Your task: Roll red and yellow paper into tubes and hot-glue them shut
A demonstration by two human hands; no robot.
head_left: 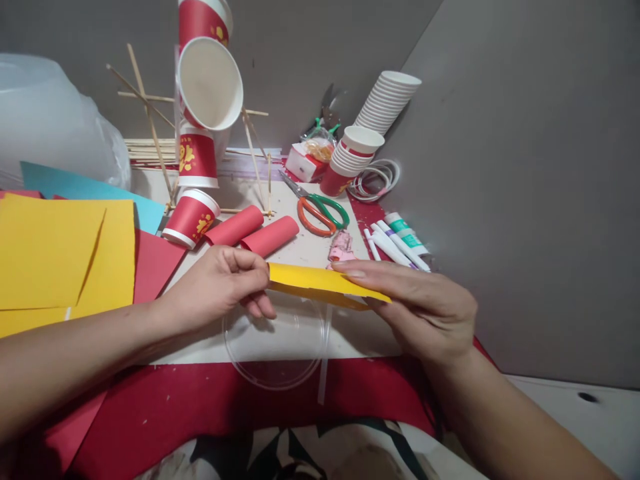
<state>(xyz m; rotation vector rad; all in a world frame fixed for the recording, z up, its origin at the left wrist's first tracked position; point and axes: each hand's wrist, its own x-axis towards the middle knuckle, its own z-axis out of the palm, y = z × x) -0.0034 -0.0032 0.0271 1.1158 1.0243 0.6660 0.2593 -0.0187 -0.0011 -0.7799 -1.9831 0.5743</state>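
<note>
Both of my hands hold a strip of yellow paper (pixel 310 279) above the table. My left hand (pixel 220 283) pinches its left end between thumb and fingers. My right hand (pixel 415 303) lies along its right part, fingers stretched over the top edge and thumb hidden beneath. Under the strip lies a clear round plastic lid (pixel 277 343). Two rolled red paper tubes (pixel 255 232) rest just beyond my left hand.
Yellow, red and blue paper sheets (pixel 60 257) lie at the left. Red paper cups on a stick frame (pixel 200 127) stand at the back. Scissors (pixel 315 208), stacked cups (pixel 370 130), glue tubes (pixel 397 243) and a tape roll (pixel 377 179) sit at the right by a grey wall.
</note>
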